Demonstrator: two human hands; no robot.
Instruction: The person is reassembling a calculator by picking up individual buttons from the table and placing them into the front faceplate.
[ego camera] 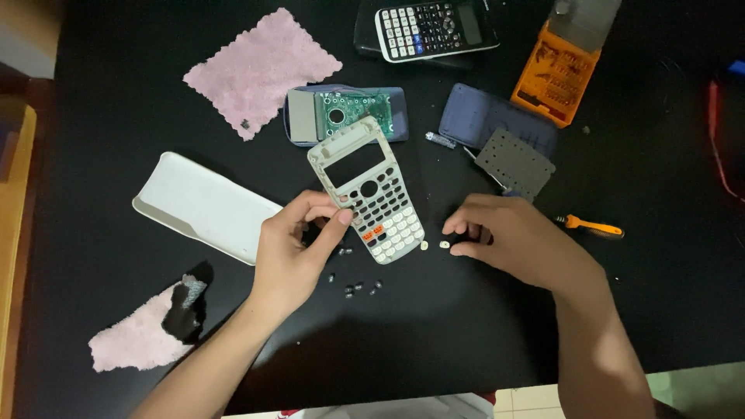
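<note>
The left hand (291,252) pinches the lower left edge of the grey plastic calculator front shell (366,188) between thumb and fingers, holding it tilted over the black worktop (101,132). The right hand (508,237) is half closed, with its fingertips touching a small loose white key (445,244) that lies on the worktop; a second white key (424,246) lies just beside the shell, at its 5 o'clock corner.

As a judgement, the work is in the middle. The calculator is already opened: the shell is separated, its display window is empty, and many key holes in the upper part are open. The lower rows already hold white keys and two orange ones. Several small dark keys (358,288) are scattered at 6 o'clock from the shell, so there are keys not yet seated.

Going outward, the green circuit board on its dark blue back cover (345,112) lies at 12 o'clock from the shell. A grey rubber key mat (514,163) and a dark blue cover (473,116) are at 2 o'clock. An orange-handled screwdriver (591,226) lies at 3 o'clock, near the right hand. A white plastic slide cover (206,206) is at 9 o'clock. A pink cloth (260,71) is at 11 o'clock, and another pink cloth (136,340) at 8 o'clock. A complete black calculator (434,29) and an orange bit case (555,77) stand at the far edge.
</note>
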